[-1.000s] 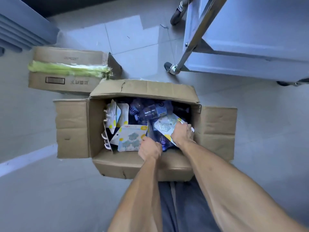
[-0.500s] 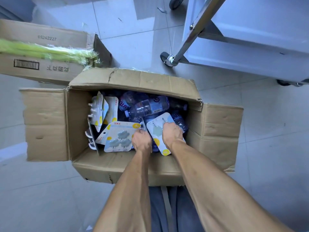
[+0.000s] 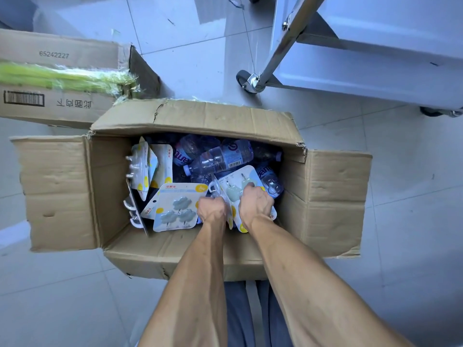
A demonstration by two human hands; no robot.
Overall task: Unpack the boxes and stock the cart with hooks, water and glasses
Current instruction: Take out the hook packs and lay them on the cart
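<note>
Two boxes: the open box (image 3: 190,236) sits on the floor in front of the person; a second box (image 3: 62,106) with green wrap lies far left, just beyond it.
Cart: the cart (image 3: 375,58) stands far right, near the open box but apart from it; its shelves that show carry nothing I can make out.
Bottles: water bottles (image 3: 220,157) lie jumbled in the far half of the open box.
Hook cards: several lie and lean in the left and near part; the cloud card (image 3: 179,209) lies flat, left of the hands.
Held cards: a stack of hook cards (image 3: 235,189) stands near-right in the box, between the two hands.
Right hand: the right hand (image 3: 255,204) grips the stack's right side, fingers curled round the edge.
Left hand: the left hand (image 3: 213,211) grips the left edge, fingers tucked under and hidden.
Change: over the last second both hands have closed in from apart and now sit side by side on one stack.
Meaning: the hooks look gathered for lifting; no stocking yet shows on the cart.
</note>
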